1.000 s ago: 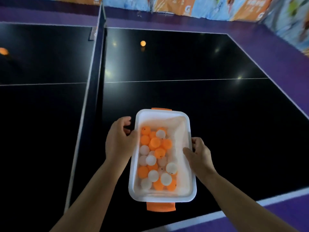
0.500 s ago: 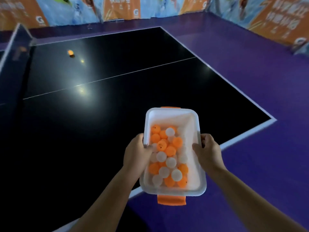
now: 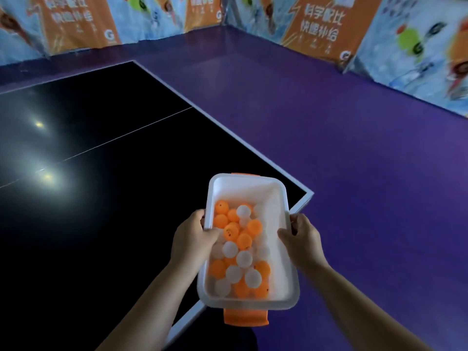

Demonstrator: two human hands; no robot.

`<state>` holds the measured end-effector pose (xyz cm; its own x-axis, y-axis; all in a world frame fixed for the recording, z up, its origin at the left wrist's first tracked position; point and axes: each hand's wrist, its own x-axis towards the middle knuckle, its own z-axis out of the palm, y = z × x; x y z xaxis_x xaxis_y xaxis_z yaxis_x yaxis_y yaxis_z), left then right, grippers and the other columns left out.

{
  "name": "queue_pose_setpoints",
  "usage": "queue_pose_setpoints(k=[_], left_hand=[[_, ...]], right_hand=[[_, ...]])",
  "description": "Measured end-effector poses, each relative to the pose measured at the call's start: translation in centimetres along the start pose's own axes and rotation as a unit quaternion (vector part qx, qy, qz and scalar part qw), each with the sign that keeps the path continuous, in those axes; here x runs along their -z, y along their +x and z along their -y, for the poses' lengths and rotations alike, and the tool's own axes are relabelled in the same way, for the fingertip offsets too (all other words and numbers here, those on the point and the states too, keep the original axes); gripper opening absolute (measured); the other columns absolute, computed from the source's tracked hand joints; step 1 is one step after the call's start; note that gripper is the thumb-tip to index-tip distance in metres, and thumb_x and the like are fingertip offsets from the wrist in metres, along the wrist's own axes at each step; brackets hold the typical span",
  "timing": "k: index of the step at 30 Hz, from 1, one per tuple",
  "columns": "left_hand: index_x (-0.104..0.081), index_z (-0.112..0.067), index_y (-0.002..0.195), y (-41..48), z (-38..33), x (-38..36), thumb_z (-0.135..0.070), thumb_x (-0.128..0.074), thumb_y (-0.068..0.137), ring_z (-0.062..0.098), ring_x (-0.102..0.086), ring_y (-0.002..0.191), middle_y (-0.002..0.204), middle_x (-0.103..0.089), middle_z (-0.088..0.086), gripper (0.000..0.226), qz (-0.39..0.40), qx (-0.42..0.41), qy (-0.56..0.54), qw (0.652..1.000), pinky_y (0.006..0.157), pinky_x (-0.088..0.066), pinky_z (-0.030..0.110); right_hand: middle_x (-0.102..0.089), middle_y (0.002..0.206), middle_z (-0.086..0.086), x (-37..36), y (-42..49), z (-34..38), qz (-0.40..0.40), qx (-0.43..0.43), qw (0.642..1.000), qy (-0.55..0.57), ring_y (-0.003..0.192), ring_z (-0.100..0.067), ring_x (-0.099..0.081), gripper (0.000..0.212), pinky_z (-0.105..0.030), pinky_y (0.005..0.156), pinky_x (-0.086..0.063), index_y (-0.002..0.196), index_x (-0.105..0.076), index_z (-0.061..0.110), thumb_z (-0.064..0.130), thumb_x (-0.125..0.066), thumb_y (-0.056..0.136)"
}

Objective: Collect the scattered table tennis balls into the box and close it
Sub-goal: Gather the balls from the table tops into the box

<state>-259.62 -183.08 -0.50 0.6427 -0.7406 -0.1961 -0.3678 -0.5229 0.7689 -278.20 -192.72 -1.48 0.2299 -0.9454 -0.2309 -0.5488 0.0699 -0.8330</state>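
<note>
I carry a white plastic box (image 3: 247, 184) with orange latches at both short ends, held in the air over the table's near right corner. It holds several orange and white table tennis balls (image 3: 238, 252). My left hand (image 3: 191, 238) grips the box's left long rim, thumb over the edge and inside. My right hand (image 3: 300, 239) grips the right long rim the same way. The box has no lid on it. No loose ball shows on the table.
The black table tennis table (image 3: 106, 188) with white edge lines fills the left half; its corner (image 3: 307, 195) lies just right of the box. Purple floor (image 3: 367, 173) spreads to the right, bounded by orange and blue banner barriers (image 3: 319, 29).
The view has swung right along the table. The net and the loose orange ball have left the view. The box, still held in both hands, now hangs past the table's corner.
</note>
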Motion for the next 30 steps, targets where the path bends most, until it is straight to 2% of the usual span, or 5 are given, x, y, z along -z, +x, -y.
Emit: queue_pose_setpoints(k=[3,7,13,22,30], left_hand=[[-0.053,-0.018,0.123,5.2,-5.2,-4.2,-0.021,-0.067,0.078,0.009,-0.057,0.071,0.084,-0.058,-0.010,0.047,0.040,-0.008,-0.013,0.999,0.055,-0.041,0.019],[-0.055,-0.021,0.117,11.2,-11.8,-9.5,-0.019,-0.066,0.077,0.001,-0.053,0.066,0.079,-0.055,-0.014,0.041,0.084,-0.032,-0.016,0.996,0.053,-0.038,0.016],[-0.058,-0.018,0.113,18.2,-19.8,-17.5,-0.022,-0.066,0.077,0.013,-0.058,0.080,0.087,-0.061,-0.008,0.038,0.121,-0.070,0.023,0.990,0.067,-0.043,0.024],[-0.060,-0.018,0.098,25.7,-30.6,-30.7,-0.017,-0.058,0.076,0.009,-0.055,0.062,0.073,-0.061,-0.006,0.021,0.079,-0.026,0.029,0.996,0.052,-0.042,0.025],[-0.051,-0.015,0.126,31.9,-38.7,-38.1,-0.021,-0.059,0.085,-0.005,-0.046,0.067,0.075,-0.042,-0.022,0.042,0.031,0.024,-0.033,0.999,0.055,-0.042,0.015]], right_hand=[[-0.060,0.081,0.002,4.3,5.9,0.0,-0.040,-0.030,0.999,-0.015,0.067,-0.008,-0.053,0.013,-0.021,0.049,-0.038,0.093,-0.055,0.015,0.010,-0.059,0.082],[-0.058,0.079,0.007,10.0,13.1,-0.1,-0.082,-0.048,0.995,-0.027,0.067,-0.005,-0.052,0.016,-0.020,0.049,-0.035,0.091,-0.054,0.019,0.009,-0.062,0.081],[-0.059,0.079,0.007,16.5,21.8,-2.8,-0.127,-0.068,0.989,-0.011,0.068,-0.006,-0.053,0.016,-0.020,0.050,-0.036,0.094,-0.056,0.017,0.010,-0.062,0.081],[-0.060,0.080,0.009,27.8,38.4,-6.5,-0.073,-0.043,0.996,-0.009,0.068,-0.004,-0.055,0.018,-0.016,0.049,-0.037,0.096,-0.056,0.018,0.010,-0.062,0.081],[-0.060,0.079,0.009,35.7,53.4,-5.1,0.018,0.013,0.998,-0.053,0.068,-0.004,-0.055,0.017,-0.013,0.049,-0.036,0.092,-0.055,0.022,0.011,-0.063,0.081]])
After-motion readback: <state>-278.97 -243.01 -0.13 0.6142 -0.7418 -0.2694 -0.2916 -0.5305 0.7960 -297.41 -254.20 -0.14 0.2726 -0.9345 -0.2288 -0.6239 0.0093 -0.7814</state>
